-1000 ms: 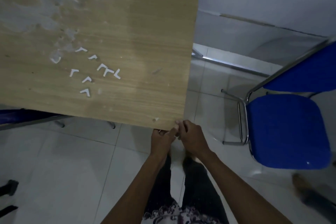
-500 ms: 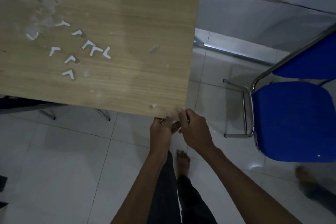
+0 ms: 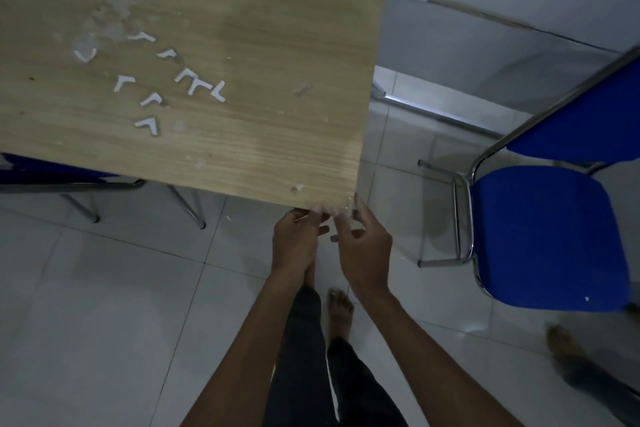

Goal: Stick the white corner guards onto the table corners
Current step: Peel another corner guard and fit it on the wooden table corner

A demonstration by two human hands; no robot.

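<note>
Guards [image 3: 147,123] are lying loose on the table [image 3: 242,45], about eight white L-shaped pieces scattered over its left part, well apart from the corner [image 3: 353,199] where we are working. We are holding both hands at that near right corner. Our left hand [image 3: 294,246] is reaching up to the front edge just left of the corner, fingers curled with the tips touching the edge. Our right hand [image 3: 363,250] is curling around the corner itself, thumb and fingers pinching something small and pale against it (it is blurred, so we cannot tell whether it is a guard or a bit of backing). Whether our left hand is gripping anything we cannot tell either.

Pale scuffed patches are showing on the tabletop near the loose pieces. A blue chair [image 3: 547,236] with a chrome frame is standing to the right of the table, on the white tiled floor [image 3: 104,322]. Our bare foot [image 3: 341,314] is showing below our hands, and another person's foot [image 3: 562,343] is showing at the far right.
</note>
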